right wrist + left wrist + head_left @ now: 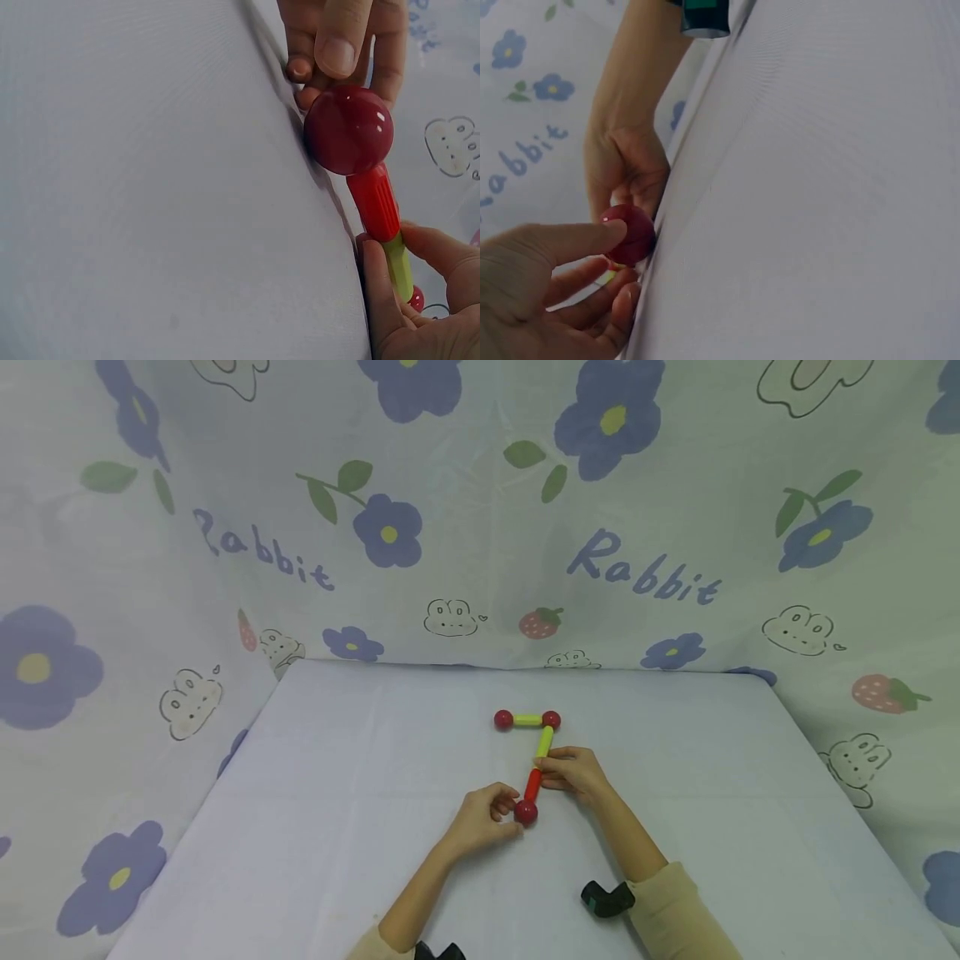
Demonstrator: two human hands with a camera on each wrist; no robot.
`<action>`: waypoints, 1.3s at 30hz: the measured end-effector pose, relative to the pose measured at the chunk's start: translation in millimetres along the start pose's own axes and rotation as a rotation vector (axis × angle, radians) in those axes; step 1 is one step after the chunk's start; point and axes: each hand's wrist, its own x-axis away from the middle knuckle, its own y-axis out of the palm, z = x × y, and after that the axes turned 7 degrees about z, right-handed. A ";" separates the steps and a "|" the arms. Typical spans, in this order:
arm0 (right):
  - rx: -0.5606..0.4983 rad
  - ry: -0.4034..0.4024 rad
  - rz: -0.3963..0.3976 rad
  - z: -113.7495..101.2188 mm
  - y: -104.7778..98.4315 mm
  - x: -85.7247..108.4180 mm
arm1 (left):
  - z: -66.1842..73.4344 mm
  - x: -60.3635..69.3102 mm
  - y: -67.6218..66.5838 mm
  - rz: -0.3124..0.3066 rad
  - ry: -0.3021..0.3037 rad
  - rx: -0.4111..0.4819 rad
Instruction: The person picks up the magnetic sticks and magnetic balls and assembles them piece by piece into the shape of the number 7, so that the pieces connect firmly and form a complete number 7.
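Observation:
A red rod (532, 786) and a yellow rod (545, 741) lie end to end on the white table. My right hand (576, 774) pinches them between thumb and fingers where the two colours meet. The red rod's near end carries a red ball (349, 130). Around that ball's left side my left hand (480, 818) is spread, thumb and fingers loosely bent; in the right wrist view its thumb tip seems just short of the ball. At the far end, a second red ball (551, 720) joins another yellow rod (527, 721), which runs left to a third red ball (503, 720).
White cloth covers the table (337, 827). Behind and beside it hangs a curtain (480, 552) printed with flowers, rabbits and strawberries. A black device (607, 899) is worn at the right wrist, and a similar one (440, 952) shows at the left.

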 end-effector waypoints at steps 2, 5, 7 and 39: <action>0.006 0.002 0.005 -0.4 -0.1 0.4 | -0.3 0.0 0.7 0.016 0.001 0.003; 0.011 0.000 0.010 -1.0 -0.1 0.4 | -0.2 -0.4 2.1 0.028 0.003 -0.008; 0.008 -0.002 0.006 -1.3 -0.2 0.3 | 0.4 -1.1 3.5 0.034 0.001 -0.020; 0.080 -0.029 -0.056 0.2 -29.4 4.2 | -6.2 -3.6 -12.2 0.101 -0.007 0.004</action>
